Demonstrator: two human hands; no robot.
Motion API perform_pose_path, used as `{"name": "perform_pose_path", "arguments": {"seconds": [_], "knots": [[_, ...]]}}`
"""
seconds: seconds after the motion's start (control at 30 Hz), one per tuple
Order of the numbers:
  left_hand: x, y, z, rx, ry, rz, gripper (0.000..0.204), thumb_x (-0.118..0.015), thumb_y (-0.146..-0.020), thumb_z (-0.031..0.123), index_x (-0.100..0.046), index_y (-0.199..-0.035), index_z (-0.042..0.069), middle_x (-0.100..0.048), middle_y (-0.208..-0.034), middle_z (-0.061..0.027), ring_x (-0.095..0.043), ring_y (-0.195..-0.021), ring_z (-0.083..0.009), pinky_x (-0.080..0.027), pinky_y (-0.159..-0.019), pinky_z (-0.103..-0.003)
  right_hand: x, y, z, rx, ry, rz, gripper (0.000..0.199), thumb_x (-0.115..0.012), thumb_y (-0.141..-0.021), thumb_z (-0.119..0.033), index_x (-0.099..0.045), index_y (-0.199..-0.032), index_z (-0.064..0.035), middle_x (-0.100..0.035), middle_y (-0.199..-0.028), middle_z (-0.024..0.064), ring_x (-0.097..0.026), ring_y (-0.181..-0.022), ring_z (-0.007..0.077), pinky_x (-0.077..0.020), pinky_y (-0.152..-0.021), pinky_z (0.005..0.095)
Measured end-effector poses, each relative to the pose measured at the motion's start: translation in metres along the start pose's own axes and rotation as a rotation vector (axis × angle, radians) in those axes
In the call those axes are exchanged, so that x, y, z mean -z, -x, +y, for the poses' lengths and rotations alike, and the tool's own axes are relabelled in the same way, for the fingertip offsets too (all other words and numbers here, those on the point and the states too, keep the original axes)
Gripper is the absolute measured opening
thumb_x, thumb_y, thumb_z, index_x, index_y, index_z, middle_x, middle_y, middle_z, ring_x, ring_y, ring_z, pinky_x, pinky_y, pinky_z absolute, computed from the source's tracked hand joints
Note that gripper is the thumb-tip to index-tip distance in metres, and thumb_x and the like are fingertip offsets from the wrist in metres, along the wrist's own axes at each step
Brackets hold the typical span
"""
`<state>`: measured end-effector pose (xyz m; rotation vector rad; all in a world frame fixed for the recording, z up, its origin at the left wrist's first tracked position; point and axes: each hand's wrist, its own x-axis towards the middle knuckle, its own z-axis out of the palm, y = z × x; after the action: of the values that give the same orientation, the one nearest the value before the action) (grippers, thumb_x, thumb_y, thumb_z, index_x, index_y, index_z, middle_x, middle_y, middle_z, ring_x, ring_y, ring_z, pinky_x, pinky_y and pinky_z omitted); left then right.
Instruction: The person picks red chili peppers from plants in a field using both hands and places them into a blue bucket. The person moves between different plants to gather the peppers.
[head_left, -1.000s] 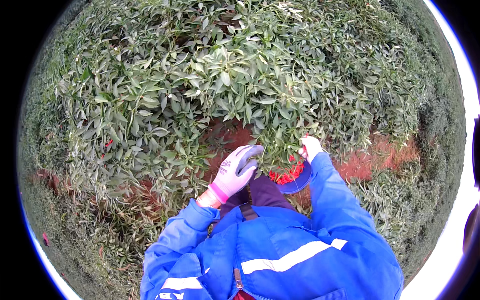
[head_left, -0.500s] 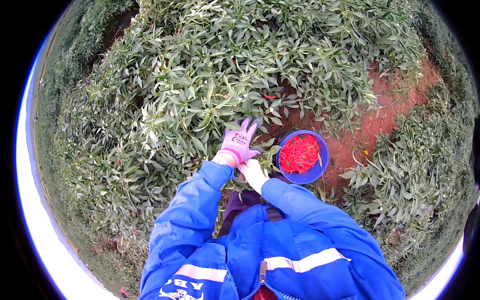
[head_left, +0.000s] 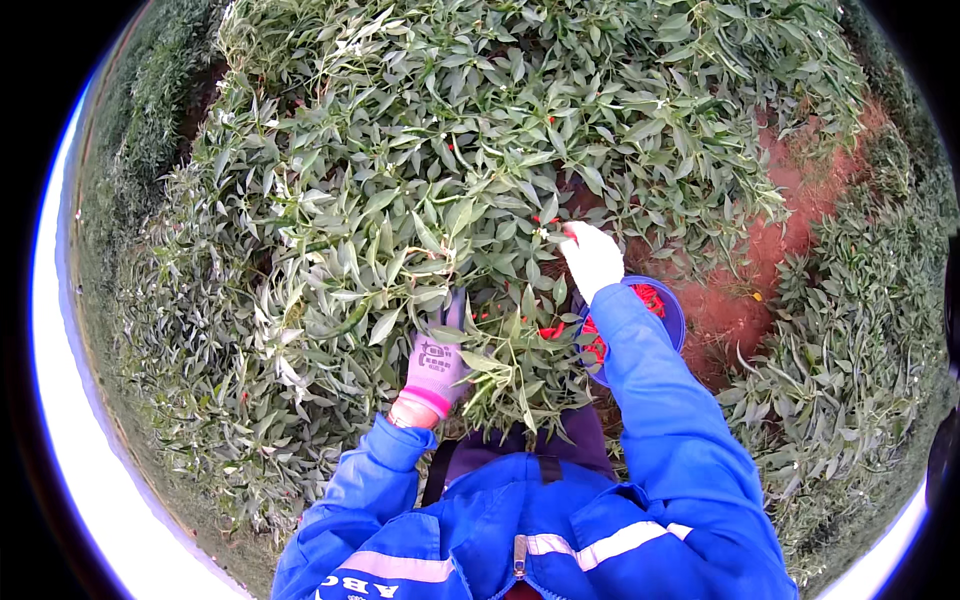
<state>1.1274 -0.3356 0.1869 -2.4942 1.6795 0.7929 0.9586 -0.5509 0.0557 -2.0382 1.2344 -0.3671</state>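
My left hand (head_left: 437,362), in a pinkish-purple glove with grey fingers, reaches in among the leaves of a chili plant (head_left: 515,345). Its visible fingers stretch forward, and foliage hides part of them. My right hand (head_left: 595,260), in a white glove, is farther out and to the right. Its fingers are closed, with a red chili pepper (head_left: 570,236) showing at the tips. Another red chili (head_left: 545,220) hangs just left of those fingertips. Below the right hand, partly covered by my forearm, a blue bucket (head_left: 679,320) holds many red chilies (head_left: 650,298).
Dense chili plants (head_left: 400,120) fill the space ahead and to the left. More red chilies (head_left: 551,331) show low among leaves between my hands. A strip of reddish soil (head_left: 720,305) runs past the bucket, with further plants (head_left: 800,390) to its right.
My right hand has moved forward and right, away from the left hand, and now pinches a red chili. The left hand has drawn back left, its spread fingers now going into the leaves.
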Motion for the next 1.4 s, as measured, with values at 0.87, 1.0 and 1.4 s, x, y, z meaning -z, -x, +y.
{"name": "perform_pose_path", "arguments": {"seconds": [0.87,1.0,1.4], "knots": [[-0.004,0.0,0.016,-0.059,0.08,0.03,0.1,-0.078,-0.075,0.031,-0.02,-0.149,-0.001,-0.037,-0.146,-0.0265,-0.038,-0.129,-0.0486,-0.031,-0.109,-0.054,-0.123,-0.078,0.056,-0.313,0.005,-0.523,0.031,-0.061,-0.067,-0.016,-0.074,-0.093,-0.0057,-0.07,-0.099,0.0216,-0.067,-0.096,0.0389,-0.0545,-0.084,0.0456],[-0.014,0.001,0.008,-0.116,0.013,0.085,0.101,-0.08,-0.074,0.031,-0.02,-0.149,-0.001,-0.034,-0.149,-0.0248,-0.035,-0.132,-0.0472,-0.029,-0.11,-0.055,-0.145,-0.081,0.069,-0.323,-0.07,-0.458,0.041,-0.064,-0.07,-0.03,-0.073,-0.101,-0.0065,-0.068,-0.106,0.0231,-0.065,-0.101,0.0387,-0.0514,-0.091,0.0455],[-0.012,0.0,0.01,-0.03,0.181,0.075,0.097,-0.08,-0.071,0.025,-0.029,-0.148,-0.002,-0.042,-0.142,-0.0263,-0.043,-0.128,-0.0442,-0.036,-0.108,-0.048,-0.146,-0.057,0.049,-0.718,-1.132,0.122,0.023,-0.067,-0.076,-0.022,-0.067,-0.08,0.0004,-0.062,-0.066,0.0106,-0.059,-0.06,0.0233,-0.045,-0.058,0.0338]]}}
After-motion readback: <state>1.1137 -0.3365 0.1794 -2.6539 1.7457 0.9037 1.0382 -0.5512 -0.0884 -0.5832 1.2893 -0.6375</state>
